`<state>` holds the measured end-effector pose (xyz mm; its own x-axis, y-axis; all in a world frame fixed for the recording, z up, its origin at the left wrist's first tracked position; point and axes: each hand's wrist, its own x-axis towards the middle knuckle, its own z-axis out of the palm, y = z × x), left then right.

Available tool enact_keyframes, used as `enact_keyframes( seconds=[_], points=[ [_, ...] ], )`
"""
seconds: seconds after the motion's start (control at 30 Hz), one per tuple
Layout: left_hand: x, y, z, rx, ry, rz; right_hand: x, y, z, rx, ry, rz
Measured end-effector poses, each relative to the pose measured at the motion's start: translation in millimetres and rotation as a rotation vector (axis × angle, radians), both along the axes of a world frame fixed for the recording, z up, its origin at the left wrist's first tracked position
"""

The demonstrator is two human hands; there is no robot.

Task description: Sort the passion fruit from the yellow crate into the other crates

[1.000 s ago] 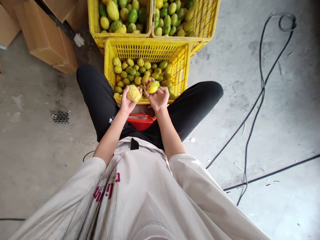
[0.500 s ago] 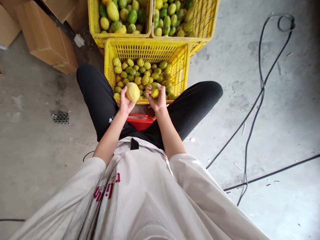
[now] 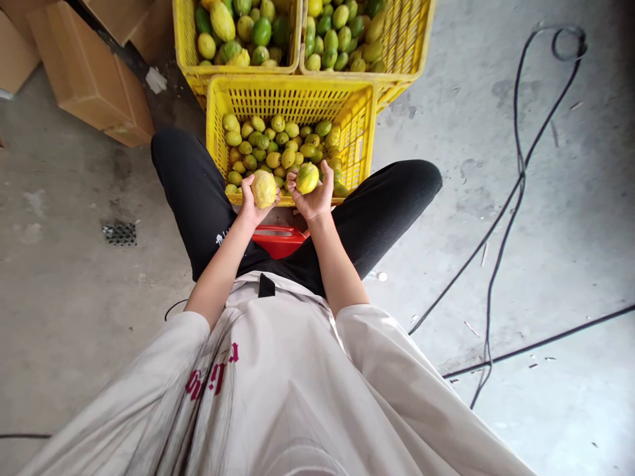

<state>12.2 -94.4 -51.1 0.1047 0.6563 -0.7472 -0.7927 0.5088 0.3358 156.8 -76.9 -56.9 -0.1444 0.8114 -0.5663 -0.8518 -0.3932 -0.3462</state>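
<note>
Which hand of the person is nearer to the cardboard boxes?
Left. The left hand, holding a pale yellow fruit, is below and to the right of the cardboard boxes in the picture; the right hand, with a greener fruit, is farther right.

Narrow gap between yellow fruit [image 3: 264, 189] and greener fruit [image 3: 307, 178], front crate [image 3: 358, 139] open above, knees [image 3: 421, 173] flanking, rear crates [image 3: 407, 39] beyond
</note>
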Motion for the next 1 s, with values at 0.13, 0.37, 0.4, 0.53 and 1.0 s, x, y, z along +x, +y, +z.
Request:
enact_keyframes(
  seconds=[0.13, 0.37, 0.4, 0.53, 1.0],
  points=[
    [-0.8, -2.9, 9.8, 0.043, -0.006, 0.052, 1.1, 0.6, 0.7, -0.035, 0.033, -0.021],
    [1.5, -1.7, 8.5, 0.052, 0.044, 0.031, 0.2, -3.4, -3.3, 0.050, -0.029, -0.017],
    [2.2, -1.2, 7.0, 0.051, 0.055, 0.027, 0.2, -3.6, -4.4, 0.060, -0.031, -0.019],
    [3.3, -1.4, 3.6, 0.006, 0.078, 0.016, -1.2, -2.0, -10.4, 0.009, -0.008, 0.013],
    [1.9, 1.0, -0.6, -0.005, 0.025, -0.003, 3.1, -0.1, -20.3, -0.143, -0.067, 0.087]
  ],
)
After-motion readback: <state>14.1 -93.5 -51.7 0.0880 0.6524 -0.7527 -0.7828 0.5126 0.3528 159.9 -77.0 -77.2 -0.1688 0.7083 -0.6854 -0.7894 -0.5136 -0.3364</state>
